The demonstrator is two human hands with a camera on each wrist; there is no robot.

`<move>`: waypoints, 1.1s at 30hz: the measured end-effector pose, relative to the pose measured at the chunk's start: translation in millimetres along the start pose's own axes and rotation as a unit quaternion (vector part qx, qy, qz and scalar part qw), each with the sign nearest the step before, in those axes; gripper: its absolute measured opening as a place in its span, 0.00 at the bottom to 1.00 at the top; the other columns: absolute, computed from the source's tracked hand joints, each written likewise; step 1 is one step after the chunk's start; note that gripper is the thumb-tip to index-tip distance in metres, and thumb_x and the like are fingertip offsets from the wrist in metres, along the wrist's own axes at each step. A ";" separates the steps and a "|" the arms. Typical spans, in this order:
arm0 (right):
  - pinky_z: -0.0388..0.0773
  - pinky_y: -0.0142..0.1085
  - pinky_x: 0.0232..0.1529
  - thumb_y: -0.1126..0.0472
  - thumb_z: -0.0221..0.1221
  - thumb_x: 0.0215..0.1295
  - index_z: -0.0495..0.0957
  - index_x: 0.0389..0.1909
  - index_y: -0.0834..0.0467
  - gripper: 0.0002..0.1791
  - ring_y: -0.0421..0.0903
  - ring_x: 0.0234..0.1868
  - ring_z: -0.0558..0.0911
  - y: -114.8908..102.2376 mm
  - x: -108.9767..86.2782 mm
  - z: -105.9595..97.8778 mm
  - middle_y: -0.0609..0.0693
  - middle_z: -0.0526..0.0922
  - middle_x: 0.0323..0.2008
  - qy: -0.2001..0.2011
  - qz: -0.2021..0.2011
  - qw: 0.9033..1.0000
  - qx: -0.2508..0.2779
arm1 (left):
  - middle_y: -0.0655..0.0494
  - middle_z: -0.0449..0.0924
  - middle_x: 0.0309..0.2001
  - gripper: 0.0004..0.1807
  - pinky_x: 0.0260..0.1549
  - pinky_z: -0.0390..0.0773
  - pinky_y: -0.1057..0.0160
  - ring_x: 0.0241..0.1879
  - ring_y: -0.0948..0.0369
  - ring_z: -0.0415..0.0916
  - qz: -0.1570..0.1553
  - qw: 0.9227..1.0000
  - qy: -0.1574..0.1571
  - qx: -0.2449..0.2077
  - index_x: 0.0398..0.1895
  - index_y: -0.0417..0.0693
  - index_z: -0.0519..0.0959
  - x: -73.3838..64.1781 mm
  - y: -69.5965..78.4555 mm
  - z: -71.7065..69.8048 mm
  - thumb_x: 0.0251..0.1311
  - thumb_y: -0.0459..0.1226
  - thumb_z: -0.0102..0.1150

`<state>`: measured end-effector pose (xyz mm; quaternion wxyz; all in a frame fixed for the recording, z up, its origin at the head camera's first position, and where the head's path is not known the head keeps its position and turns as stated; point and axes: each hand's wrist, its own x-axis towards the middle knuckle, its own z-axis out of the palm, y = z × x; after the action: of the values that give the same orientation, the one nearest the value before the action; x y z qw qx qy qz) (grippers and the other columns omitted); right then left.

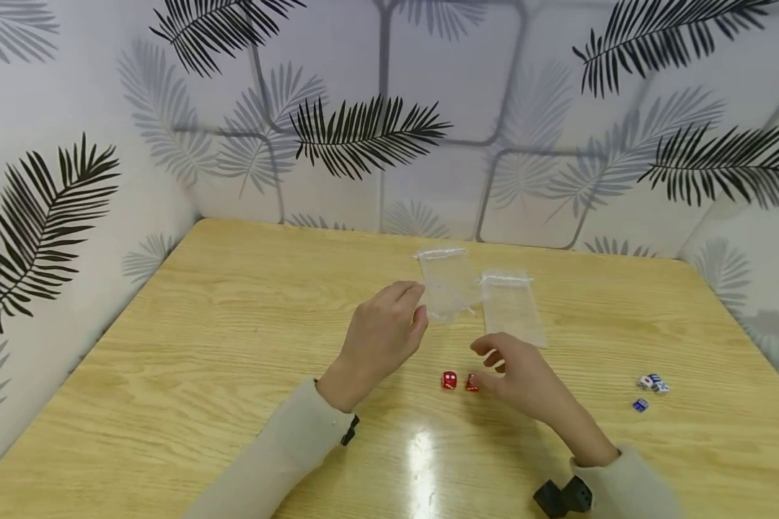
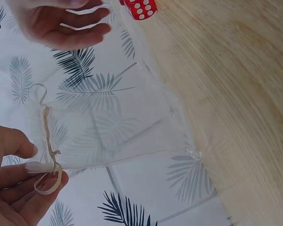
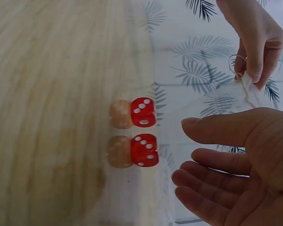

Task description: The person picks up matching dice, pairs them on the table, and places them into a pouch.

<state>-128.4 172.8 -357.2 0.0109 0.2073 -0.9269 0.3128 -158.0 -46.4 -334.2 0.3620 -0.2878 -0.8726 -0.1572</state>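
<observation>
In the left wrist view, my left hand (image 2: 19,179) holds the drawstring end of a sheer white drawstring bag (image 2: 104,134) between thumb and fingers. The same grip shows at the upper right of the right wrist view. In the head view, that hand (image 1: 383,328) is beside the sheer bags. My right hand (image 1: 519,371) is over the table with its fingers loosely bent and nothing held. Two red dice with white dots, one (image 3: 144,112) beside the other (image 3: 145,150), lie near its thumb, apart from the fingers in the right wrist view.
Another sheer drawstring bag (image 1: 513,310) lies flat behind my right hand. At the right, several white and blue dice, including a blue die (image 1: 640,405), sit on the wooden table (image 1: 234,303). A leaf-patterned backdrop (image 1: 441,187) rises behind the table's far edge.
</observation>
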 end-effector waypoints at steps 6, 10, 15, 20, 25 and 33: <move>0.81 0.40 0.38 0.67 0.68 0.51 0.78 0.44 0.67 0.18 0.49 0.37 0.82 12.5 -1.1 10.8 0.57 0.83 0.40 -0.026 0.025 0.999 0.000 | 0.50 0.84 0.41 0.12 0.29 0.82 0.68 0.39 0.58 0.83 0.002 1.000 -0.007 0.001 0.42 0.38 0.82 -1.4 2.0 2.1 0.54 0.31 0.62; 0.79 0.36 0.35 0.67 0.69 0.49 0.79 0.39 0.65 0.16 0.44 0.34 0.81 17.4 -0.8 13.7 0.52 0.83 0.34 -0.038 0.023 0.999 -0.001 | 0.50 0.84 0.40 0.11 0.29 0.82 0.68 0.39 0.58 0.83 0.005 1.000 -0.008 0.001 0.42 0.39 0.82 -2.1 2.4 1.6 0.54 0.31 0.62; 0.76 0.31 0.33 0.66 0.68 0.51 0.80 0.34 0.60 0.09 0.38 0.32 0.78 22.2 2.4 17.4 0.46 0.82 0.30 -0.052 0.014 0.999 0.008 | 0.49 0.84 0.39 0.10 0.28 0.81 0.68 0.37 0.58 0.83 0.006 1.000 -0.019 -0.006 0.40 0.38 0.82 -3.1 1.8 0.5 0.54 0.30 0.62; 0.74 0.29 0.30 0.67 0.66 0.52 0.80 0.29 0.57 0.05 0.36 0.28 0.76 21.2 5.8 18.0 0.44 0.80 0.26 -0.054 0.007 0.998 0.006 | 0.49 0.84 0.38 0.08 0.27 0.81 0.68 0.36 0.58 0.83 0.005 0.999 -0.029 -0.013 0.39 0.38 0.82 -4.3 1.7 -0.4 0.55 0.30 0.62; 0.74 0.28 0.28 0.65 0.66 0.54 0.81 0.30 0.56 0.04 0.36 0.28 0.77 10.4 4.9 7.7 0.44 0.81 0.27 -0.025 0.002 1.000 -0.014 | 0.49 0.84 0.38 0.08 0.27 0.81 0.68 0.36 0.58 0.83 0.008 0.999 -0.028 -0.016 0.38 0.38 0.82 -4.3 1.2 -0.2 0.55 0.31 0.61; 0.78 0.30 0.31 0.67 0.66 0.55 0.82 0.35 0.57 0.07 0.38 0.30 0.81 -10.7 5.1 -21.1 0.45 0.84 0.30 0.053 -0.034 0.998 -0.031 | 0.50 0.84 0.36 0.06 0.25 0.81 0.68 0.34 0.59 0.83 0.011 1.000 -0.010 -0.024 0.35 0.39 0.82 -3.1 -0.5 0.3 0.55 0.31 0.61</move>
<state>-131.2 175.5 -333.2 0.0774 0.2213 -0.9266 0.2940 -156.7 -47.8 -336.7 0.3476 -0.3073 -0.8691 -0.1712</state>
